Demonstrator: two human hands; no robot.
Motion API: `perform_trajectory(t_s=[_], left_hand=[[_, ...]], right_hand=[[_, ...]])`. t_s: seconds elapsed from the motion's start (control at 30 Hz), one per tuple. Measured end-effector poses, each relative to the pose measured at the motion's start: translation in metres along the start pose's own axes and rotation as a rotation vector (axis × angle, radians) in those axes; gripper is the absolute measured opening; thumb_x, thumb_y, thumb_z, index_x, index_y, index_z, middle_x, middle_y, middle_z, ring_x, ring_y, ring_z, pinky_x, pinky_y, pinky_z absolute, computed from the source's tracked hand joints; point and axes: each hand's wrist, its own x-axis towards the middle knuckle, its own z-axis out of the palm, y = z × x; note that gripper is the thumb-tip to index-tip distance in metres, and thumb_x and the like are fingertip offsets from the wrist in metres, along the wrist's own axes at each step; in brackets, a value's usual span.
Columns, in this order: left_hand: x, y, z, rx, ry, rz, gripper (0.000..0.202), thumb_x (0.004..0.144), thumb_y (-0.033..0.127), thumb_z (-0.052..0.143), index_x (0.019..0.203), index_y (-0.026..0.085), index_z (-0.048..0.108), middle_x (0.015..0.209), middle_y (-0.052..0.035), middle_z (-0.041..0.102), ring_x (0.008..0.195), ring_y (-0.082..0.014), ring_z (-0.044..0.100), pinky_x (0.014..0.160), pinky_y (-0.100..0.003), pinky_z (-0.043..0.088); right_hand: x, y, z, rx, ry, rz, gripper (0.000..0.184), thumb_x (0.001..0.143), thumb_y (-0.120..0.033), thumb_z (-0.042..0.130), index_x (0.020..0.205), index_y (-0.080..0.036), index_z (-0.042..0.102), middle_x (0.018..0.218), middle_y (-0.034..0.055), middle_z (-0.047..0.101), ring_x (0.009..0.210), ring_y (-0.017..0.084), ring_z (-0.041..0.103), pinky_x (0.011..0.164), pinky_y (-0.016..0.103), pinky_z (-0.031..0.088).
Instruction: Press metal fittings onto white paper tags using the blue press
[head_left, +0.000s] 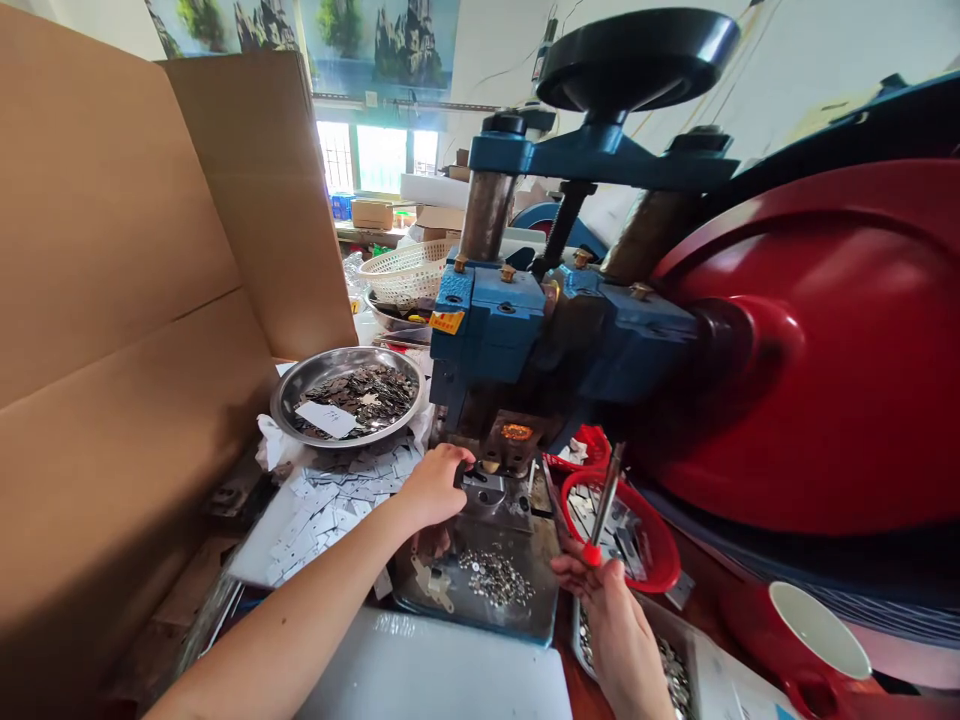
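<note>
My left hand (435, 485) reaches to the die area of a blue press machine (517, 340), fingers pinched together against a small metal part at the tool base (486, 492); what they hold is hidden. My right hand (607, 605) is closed around a thin metal rod with a red grip (604, 500), held upright beside the press. Small metal bits (495, 577) lie scattered on the steel tray (525, 620) below the die.
A steel bowl (289, 395) of dark metal pieces sits left of the press, flat silver blanks (330, 505) spread below it. Red plastic bowls (664, 550) stand to the right, with a large red flywheel cover (832, 350), a red mug (814, 625), and cardboard walls (112, 300) at left.
</note>
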Motion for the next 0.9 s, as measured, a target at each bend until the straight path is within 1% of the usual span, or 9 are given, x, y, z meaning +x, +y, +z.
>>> perform_trajectory(t_s=[0.13,0.33,0.43,0.57,0.7,0.8,0.9], left_hand=[[-0.004,-0.002,-0.001,0.006,-0.007,0.009,0.047,0.057,0.002,0.051,0.099,0.022,0.058,0.109,-0.0046,0.055,0.105,-0.0216,0.051,0.097,-0.032,0.038],[-0.005,-0.001,-0.003,0.008,0.007,0.018,0.043,0.058,0.002,0.050,0.096,0.021,0.057,0.107,-0.0042,0.055,0.103,-0.0204,0.052,0.095,-0.031,0.040],[-0.008,-0.001,-0.004,0.013,0.017,0.023,0.047,0.059,0.001,0.049,0.102,0.020,0.057,0.109,-0.0051,0.055,0.104,-0.0205,0.052,0.096,-0.032,0.040],[-0.016,0.000,-0.004,0.045,0.026,0.067,0.057,0.061,0.001,0.050,0.115,0.021,0.055,0.122,-0.0060,0.052,0.112,-0.0210,0.049,0.101,-0.033,0.037],[-0.030,-0.002,-0.001,0.191,0.056,0.147,0.068,0.064,0.003,0.052,0.128,0.025,0.049,0.135,-0.0066,0.043,0.122,-0.0252,0.042,0.105,-0.041,0.034],[-0.039,-0.004,0.001,0.242,0.078,0.163,0.071,0.064,0.002,0.052,0.130,0.028,0.046,0.138,-0.0063,0.041,0.124,-0.0269,0.041,0.105,-0.045,0.034],[-0.045,-0.004,0.000,0.217,0.120,0.171,0.070,0.063,0.000,0.051,0.128,0.026,0.047,0.136,-0.0065,0.043,0.122,-0.0255,0.042,0.105,-0.044,0.035]], right_hand=[[-0.001,0.001,-0.002,0.019,0.013,0.028,0.056,0.069,-0.074,0.054,0.083,-0.022,0.068,0.081,0.0087,0.071,0.080,0.026,0.065,0.076,0.040,0.051],[-0.002,-0.001,-0.005,0.027,0.001,-0.019,0.052,0.073,-0.071,0.052,0.082,-0.022,0.067,0.081,0.0081,0.070,0.081,0.024,0.065,0.076,0.037,0.052],[-0.003,-0.004,-0.005,0.029,-0.004,-0.023,0.053,0.072,-0.071,0.053,0.085,-0.022,0.067,0.082,0.0077,0.069,0.082,0.023,0.064,0.076,0.037,0.052],[-0.004,-0.007,-0.003,0.020,-0.010,-0.028,0.053,0.072,-0.072,0.053,0.086,-0.023,0.067,0.081,0.0073,0.069,0.081,0.023,0.064,0.077,0.036,0.052],[-0.004,-0.009,-0.002,0.027,-0.016,-0.019,0.052,0.071,-0.072,0.054,0.085,-0.023,0.068,0.081,0.0067,0.069,0.081,0.023,0.064,0.078,0.036,0.052],[-0.005,-0.009,-0.002,0.024,-0.022,-0.017,0.053,0.071,-0.072,0.054,0.086,-0.023,0.068,0.080,0.0068,0.070,0.080,0.023,0.064,0.077,0.036,0.052],[-0.005,-0.008,-0.001,0.031,-0.024,-0.039,0.053,0.072,-0.071,0.053,0.088,-0.023,0.067,0.081,0.0058,0.070,0.082,0.022,0.064,0.077,0.035,0.052]])
